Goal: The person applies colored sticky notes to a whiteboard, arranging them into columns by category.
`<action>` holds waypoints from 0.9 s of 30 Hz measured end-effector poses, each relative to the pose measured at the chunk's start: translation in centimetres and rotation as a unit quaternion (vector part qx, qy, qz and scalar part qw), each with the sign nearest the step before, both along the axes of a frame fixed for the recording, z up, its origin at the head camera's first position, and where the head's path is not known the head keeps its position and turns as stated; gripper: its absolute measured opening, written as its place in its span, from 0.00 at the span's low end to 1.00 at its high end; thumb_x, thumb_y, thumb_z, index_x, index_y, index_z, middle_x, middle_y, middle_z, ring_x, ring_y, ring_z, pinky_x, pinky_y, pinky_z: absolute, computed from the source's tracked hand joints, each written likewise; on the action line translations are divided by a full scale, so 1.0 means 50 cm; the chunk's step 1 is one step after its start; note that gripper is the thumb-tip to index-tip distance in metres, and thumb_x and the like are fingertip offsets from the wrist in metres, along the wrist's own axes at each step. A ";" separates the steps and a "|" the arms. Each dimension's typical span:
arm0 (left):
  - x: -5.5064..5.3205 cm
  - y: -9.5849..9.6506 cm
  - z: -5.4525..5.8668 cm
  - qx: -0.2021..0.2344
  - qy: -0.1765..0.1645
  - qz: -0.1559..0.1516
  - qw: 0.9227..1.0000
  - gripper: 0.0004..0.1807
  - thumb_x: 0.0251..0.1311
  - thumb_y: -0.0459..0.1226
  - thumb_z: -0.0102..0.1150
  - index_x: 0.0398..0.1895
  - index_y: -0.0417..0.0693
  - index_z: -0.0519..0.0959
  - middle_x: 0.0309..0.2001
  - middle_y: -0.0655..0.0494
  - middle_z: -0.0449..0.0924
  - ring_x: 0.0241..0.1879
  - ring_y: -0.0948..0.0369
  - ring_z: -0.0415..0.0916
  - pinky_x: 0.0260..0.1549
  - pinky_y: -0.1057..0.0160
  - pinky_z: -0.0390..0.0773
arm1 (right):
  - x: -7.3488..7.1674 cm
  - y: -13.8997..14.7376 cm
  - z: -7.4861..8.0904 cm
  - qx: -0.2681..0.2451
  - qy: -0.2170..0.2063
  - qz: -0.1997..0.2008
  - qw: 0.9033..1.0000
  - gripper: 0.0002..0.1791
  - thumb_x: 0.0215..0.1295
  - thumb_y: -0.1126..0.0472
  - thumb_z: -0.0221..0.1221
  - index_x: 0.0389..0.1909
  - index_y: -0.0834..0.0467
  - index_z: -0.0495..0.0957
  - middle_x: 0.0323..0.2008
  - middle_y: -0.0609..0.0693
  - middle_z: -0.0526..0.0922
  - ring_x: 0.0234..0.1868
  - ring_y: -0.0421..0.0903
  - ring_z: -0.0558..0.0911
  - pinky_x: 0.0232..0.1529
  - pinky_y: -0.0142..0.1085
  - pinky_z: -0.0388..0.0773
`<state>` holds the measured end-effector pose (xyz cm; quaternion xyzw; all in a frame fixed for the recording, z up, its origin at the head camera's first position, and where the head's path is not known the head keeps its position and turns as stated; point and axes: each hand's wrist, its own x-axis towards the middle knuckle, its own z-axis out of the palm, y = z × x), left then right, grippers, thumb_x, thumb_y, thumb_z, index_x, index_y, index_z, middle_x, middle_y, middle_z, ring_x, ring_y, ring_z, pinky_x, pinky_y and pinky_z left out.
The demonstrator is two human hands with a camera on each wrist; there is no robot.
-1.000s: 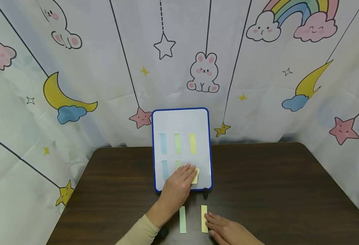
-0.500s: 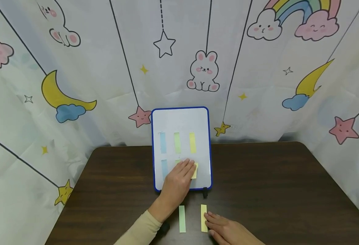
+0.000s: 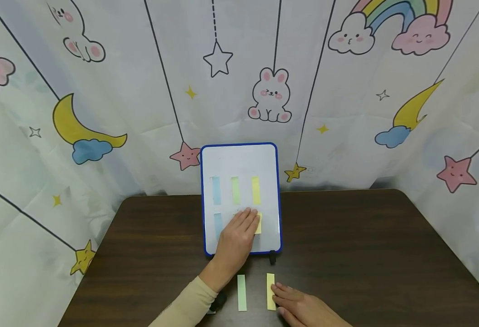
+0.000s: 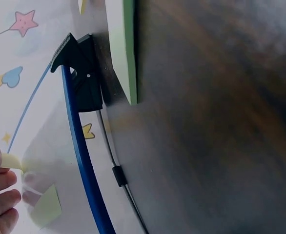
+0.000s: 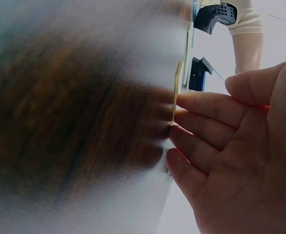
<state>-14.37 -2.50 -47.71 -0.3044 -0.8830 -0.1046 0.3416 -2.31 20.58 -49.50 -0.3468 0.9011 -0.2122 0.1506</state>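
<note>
My left hand (image 3: 235, 243) is up against a blue-framed whiteboard (image 3: 239, 159). It pinches a yellow sticky note (image 4: 11, 162) between thumb and forefinger, and the note's lower part (image 3: 258, 228) shows past the fingers. Fixed on the board are two blue notes, a green one (image 3: 235, 190) and a yellow one (image 3: 256, 190). Another green note (image 4: 46, 208) is mostly behind my left hand in the head view. On the table, the fingertips of my right hand (image 3: 306, 309), fingers extended, touch the right edge of a yellow sticky-note pad (image 3: 270, 293).
Left of the yellow pad lies a green sticky-note pad (image 3: 241, 293). Black stand feet (image 3: 272, 257) hold the board on the dark wooden table (image 3: 370, 254). A black device (image 3: 219, 301) sits by my left wrist. Behind hangs a patterned curtain (image 3: 325, 95).
My left hand has slid a little up the board, carrying the yellow note to just under the upper yellow one. The right hand stays at the yellow pad.
</note>
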 end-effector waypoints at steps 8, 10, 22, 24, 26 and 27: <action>-0.001 -0.001 -0.002 -0.004 0.006 -0.007 1.000 0.17 0.60 0.32 0.63 0.54 0.45 0.82 0.57 0.52 0.83 0.60 0.56 0.79 0.64 0.57 0.75 | -0.001 -0.002 0.003 0.003 -0.013 -0.008 1.000 0.28 0.77 0.42 0.38 0.70 0.50 0.68 0.70 0.50 0.69 0.69 0.46 0.72 0.60 0.43 0.80; -0.001 -0.001 -0.002 -0.007 0.011 -0.009 1.000 0.17 0.59 0.32 0.64 0.53 0.45 0.83 0.56 0.52 0.83 0.60 0.56 0.79 0.64 0.57 0.75 | 0.000 -0.003 0.003 0.001 -0.010 -0.008 1.000 0.28 0.77 0.42 0.38 0.70 0.50 0.68 0.70 0.50 0.69 0.69 0.46 0.72 0.60 0.43 0.80; 0.003 -0.002 -0.002 -0.052 0.006 0.000 0.999 0.17 0.60 0.31 0.64 0.53 0.45 0.83 0.58 0.52 0.82 0.63 0.55 0.76 0.66 0.56 0.73 | -0.002 0.000 0.002 0.001 -0.018 0.001 1.000 0.29 0.78 0.42 0.38 0.70 0.51 0.68 0.70 0.51 0.69 0.70 0.46 0.71 0.62 0.42 0.79; 0.003 -0.003 -0.003 -0.059 0.006 0.003 0.998 0.17 0.60 0.31 0.64 0.54 0.45 0.82 0.59 0.52 0.81 0.63 0.55 0.76 0.66 0.57 0.73 | -0.003 -0.001 0.002 0.004 -0.021 0.001 1.000 0.29 0.77 0.41 0.38 0.70 0.51 0.68 0.70 0.51 0.69 0.70 0.46 0.71 0.62 0.42 0.78; 0.003 -0.003 -0.003 -0.062 0.010 0.003 0.998 0.18 0.60 0.31 0.64 0.54 0.46 0.82 0.59 0.52 0.81 0.63 0.55 0.76 0.66 0.57 0.73 | -0.003 -0.002 0.002 0.007 -0.019 0.001 1.000 0.29 0.77 0.41 0.38 0.69 0.51 0.68 0.70 0.51 0.69 0.70 0.46 0.71 0.62 0.42 0.78; 0.003 -0.003 -0.003 -0.062 0.013 0.002 0.998 0.18 0.60 0.31 0.64 0.54 0.46 0.82 0.59 0.52 0.81 0.63 0.55 0.76 0.66 0.56 0.73 | -0.003 -0.003 0.002 0.008 -0.018 0.001 1.000 0.29 0.77 0.41 0.38 0.69 0.51 0.68 0.70 0.51 0.69 0.70 0.46 0.71 0.62 0.42 0.79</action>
